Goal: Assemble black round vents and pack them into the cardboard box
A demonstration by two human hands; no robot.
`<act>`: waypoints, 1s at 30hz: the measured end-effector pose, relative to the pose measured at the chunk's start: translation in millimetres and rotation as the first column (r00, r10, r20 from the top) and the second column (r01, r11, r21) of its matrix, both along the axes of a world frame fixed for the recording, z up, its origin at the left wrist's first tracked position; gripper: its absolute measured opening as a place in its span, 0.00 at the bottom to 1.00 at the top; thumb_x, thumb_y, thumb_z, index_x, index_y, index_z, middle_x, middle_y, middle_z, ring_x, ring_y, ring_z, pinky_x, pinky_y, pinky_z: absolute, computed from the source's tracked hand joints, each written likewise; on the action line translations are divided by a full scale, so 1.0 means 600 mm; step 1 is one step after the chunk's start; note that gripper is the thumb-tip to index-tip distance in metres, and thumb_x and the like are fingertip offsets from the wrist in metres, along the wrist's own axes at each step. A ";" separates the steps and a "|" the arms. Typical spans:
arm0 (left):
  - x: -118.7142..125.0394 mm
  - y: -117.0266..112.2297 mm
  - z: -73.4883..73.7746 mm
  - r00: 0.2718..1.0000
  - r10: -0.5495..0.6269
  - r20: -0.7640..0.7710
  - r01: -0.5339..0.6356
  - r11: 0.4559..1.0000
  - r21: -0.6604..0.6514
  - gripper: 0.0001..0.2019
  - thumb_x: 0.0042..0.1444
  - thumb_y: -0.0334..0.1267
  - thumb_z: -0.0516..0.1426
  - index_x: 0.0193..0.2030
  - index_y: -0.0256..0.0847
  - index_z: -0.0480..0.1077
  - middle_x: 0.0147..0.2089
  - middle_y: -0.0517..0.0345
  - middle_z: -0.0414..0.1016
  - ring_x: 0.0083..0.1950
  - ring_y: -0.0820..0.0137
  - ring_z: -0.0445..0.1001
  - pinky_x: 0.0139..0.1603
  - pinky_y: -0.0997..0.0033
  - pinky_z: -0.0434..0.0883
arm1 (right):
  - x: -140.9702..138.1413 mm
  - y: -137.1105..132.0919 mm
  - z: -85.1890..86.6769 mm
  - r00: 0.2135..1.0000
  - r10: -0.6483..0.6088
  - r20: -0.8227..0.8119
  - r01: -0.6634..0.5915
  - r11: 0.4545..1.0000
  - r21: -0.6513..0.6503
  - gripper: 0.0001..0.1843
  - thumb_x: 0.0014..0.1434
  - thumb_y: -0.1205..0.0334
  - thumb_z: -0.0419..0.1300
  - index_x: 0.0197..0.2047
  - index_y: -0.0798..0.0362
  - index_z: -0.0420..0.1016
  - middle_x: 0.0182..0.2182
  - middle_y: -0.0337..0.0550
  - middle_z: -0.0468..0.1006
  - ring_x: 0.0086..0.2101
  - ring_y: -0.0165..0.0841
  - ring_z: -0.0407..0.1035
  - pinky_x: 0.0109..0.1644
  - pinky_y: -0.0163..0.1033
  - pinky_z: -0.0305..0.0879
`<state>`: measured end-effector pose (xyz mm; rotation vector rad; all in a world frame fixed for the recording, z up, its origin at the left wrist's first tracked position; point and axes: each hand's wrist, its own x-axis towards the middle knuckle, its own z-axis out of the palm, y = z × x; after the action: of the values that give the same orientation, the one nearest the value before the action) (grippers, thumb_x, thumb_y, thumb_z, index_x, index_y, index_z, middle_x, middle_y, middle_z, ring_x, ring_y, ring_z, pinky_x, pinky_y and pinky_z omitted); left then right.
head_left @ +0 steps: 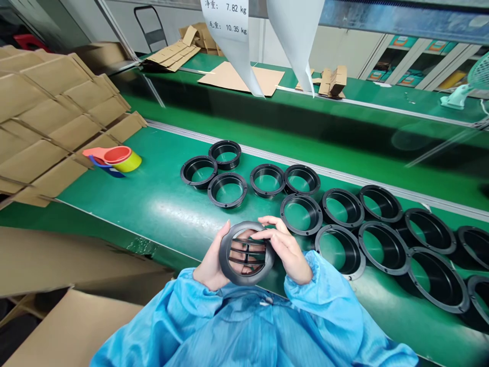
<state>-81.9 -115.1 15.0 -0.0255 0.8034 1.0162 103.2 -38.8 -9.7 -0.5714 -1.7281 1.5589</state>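
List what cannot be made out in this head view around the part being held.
All head view.
Left hand: palm and most fingers hidden behind the slatted ring.
Black rings at the right edge: cut off by the frame.
Hanging label: top cut off by the upper edge.
Shelf boxes, far right: too small and blurred to read.

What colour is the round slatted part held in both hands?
The slatted part is black; the head view shows it.
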 end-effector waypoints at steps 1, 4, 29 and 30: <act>0.001 0.000 0.001 1.000 0.001 -0.009 -0.002 1.000 -0.013 0.37 0.69 0.62 0.41 0.67 0.30 0.63 0.46 0.31 0.77 0.45 0.49 0.80 0.39 0.59 0.75 | 0.000 0.000 -0.001 1.000 0.003 0.002 -0.003 1.000 -0.003 0.21 0.74 0.47 0.49 0.51 0.46 0.81 0.58 0.47 0.64 0.60 0.39 0.59 0.67 0.43 0.52; 0.005 0.001 0.007 0.999 0.011 -0.031 -0.012 0.999 -0.032 0.36 0.69 0.61 0.41 0.66 0.31 0.64 0.47 0.32 0.77 0.45 0.49 0.79 0.39 0.58 0.75 | 0.001 0.001 -0.003 1.000 0.007 0.009 -0.007 1.000 -0.012 0.21 0.74 0.47 0.49 0.51 0.45 0.81 0.59 0.46 0.64 0.59 0.38 0.59 0.67 0.42 0.52; 0.009 0.008 0.021 0.977 0.208 0.043 -0.201 0.972 -0.123 0.29 0.71 0.55 0.44 0.55 0.30 0.72 0.44 0.36 0.79 0.44 0.52 0.80 0.41 0.57 0.77 | -0.003 -0.010 0.001 0.987 -0.057 0.151 -0.016 0.897 0.442 0.22 0.74 0.48 0.46 0.63 0.41 0.72 0.63 0.45 0.60 0.62 0.45 0.53 0.68 0.55 0.54; 0.008 0.008 0.021 0.970 0.239 0.050 -0.232 0.966 -0.111 0.28 0.71 0.54 0.44 0.54 0.31 0.73 0.43 0.39 0.79 0.44 0.54 0.80 0.40 0.59 0.77 | -0.004 -0.011 -0.002 0.981 -0.078 0.176 -0.033 0.832 0.553 0.22 0.73 0.49 0.48 0.64 0.41 0.71 0.64 0.45 0.60 0.62 0.46 0.51 0.68 0.56 0.55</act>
<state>-77.0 -110.1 27.8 -0.2466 0.8080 1.1905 100.8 -45.4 -11.2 -0.4454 -2.1904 0.9236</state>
